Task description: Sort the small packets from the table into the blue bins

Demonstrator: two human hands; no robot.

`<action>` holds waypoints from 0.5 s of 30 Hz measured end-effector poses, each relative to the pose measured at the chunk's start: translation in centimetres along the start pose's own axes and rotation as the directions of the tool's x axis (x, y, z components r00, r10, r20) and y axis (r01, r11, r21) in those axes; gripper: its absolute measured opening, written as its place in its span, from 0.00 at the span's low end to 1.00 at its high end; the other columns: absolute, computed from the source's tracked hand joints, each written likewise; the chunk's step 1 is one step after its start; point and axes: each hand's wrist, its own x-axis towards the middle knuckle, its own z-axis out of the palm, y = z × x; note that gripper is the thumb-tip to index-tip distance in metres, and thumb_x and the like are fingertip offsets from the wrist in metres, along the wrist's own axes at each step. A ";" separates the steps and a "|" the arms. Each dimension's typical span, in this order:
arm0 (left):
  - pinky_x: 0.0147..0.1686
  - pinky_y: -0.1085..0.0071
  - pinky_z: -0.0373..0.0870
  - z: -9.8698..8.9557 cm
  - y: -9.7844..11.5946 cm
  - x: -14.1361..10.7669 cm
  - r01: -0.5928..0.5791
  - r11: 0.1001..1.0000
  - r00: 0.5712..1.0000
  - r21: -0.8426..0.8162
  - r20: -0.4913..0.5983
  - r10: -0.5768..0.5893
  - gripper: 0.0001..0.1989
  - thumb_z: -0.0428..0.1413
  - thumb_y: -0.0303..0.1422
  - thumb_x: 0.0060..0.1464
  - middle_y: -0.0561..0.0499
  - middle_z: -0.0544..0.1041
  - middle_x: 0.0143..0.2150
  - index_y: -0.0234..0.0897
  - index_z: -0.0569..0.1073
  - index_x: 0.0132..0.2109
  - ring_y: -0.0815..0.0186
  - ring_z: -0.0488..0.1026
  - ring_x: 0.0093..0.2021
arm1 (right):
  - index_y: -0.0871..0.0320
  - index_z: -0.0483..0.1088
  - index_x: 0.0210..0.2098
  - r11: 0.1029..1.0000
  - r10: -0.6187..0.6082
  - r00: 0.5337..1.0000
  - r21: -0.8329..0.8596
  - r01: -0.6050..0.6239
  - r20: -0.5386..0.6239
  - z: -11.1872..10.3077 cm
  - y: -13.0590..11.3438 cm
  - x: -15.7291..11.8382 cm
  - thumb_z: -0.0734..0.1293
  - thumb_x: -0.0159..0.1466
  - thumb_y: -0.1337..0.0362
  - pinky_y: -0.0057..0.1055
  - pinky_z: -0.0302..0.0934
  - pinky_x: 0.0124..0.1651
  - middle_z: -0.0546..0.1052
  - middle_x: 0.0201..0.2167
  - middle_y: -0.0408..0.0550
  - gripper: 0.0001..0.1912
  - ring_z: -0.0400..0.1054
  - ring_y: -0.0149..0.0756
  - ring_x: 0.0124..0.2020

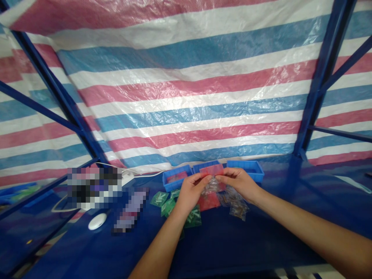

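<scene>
"As the red bag [213, 169] is held up just in front of the middle tray [206, 164], it is pinched by the left hand [190, 190] on one side and by the right hand [241, 185] on the other, the fingertips brought close together!"

"Can its mouth be made out?"

"Not from here; whether it is open or sealed cannot be told. Thin as it looks, it could be torn if it were pulled too hard both ways."

"And if one pinch were loosened?"

"Then it could be dropped onto the red packet [208, 202] laid below on the table [232, 240], and the two could be confused."

"Crowding is to be feared, too! Green packets [159, 198] are spread beside the left hand, clear packets [240, 209] are heaped below the right."

"By one careless sweep of a wrist, they could be mixed, or the left tray [167, 182] could be knocked."
</scene>
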 end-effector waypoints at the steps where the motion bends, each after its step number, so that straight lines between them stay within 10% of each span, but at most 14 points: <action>1: 0.44 0.65 0.74 0.0 -0.2 0.1 -0.001 1.000 1.000 -0.025 0.002 0.002 0.17 0.63 0.44 0.58 0.46 0.84 0.44 0.36 0.82 0.46 0.59 0.79 0.42 | 0.54 0.82 0.38 1.000 -0.003 1.000 -0.005 0.003 -0.012 0.0 0.0 0.0 0.78 0.56 0.50 0.37 0.68 0.47 0.84 0.37 0.46 0.16 0.76 0.40 0.38; 8: 0.43 0.68 0.74 -0.3 -0.7 0.0 -0.084 0.993 0.973 0.088 -0.206 0.101 0.19 0.65 0.43 0.56 0.45 0.81 0.44 0.37 0.78 0.50 0.62 0.78 0.43 | 0.54 0.80 0.37 0.994 -0.069 0.980 -0.096 0.052 -0.185 -0.6 0.8 0.6 0.77 0.57 0.48 0.35 0.66 0.39 0.82 0.34 0.46 0.17 0.73 0.39 0.33; 15: 0.49 0.64 0.77 1.3 1.0 -1.2 -0.141 0.985 0.989 0.098 0.057 0.136 0.20 0.64 0.41 0.57 0.43 0.78 0.55 0.40 0.78 0.55 0.58 0.79 0.49 | 0.52 0.78 0.38 0.979 -0.134 0.988 -0.162 0.119 -0.082 -0.4 1.2 0.2 0.77 0.57 0.48 0.36 0.68 0.39 0.81 0.33 0.46 0.17 0.73 0.40 0.33</action>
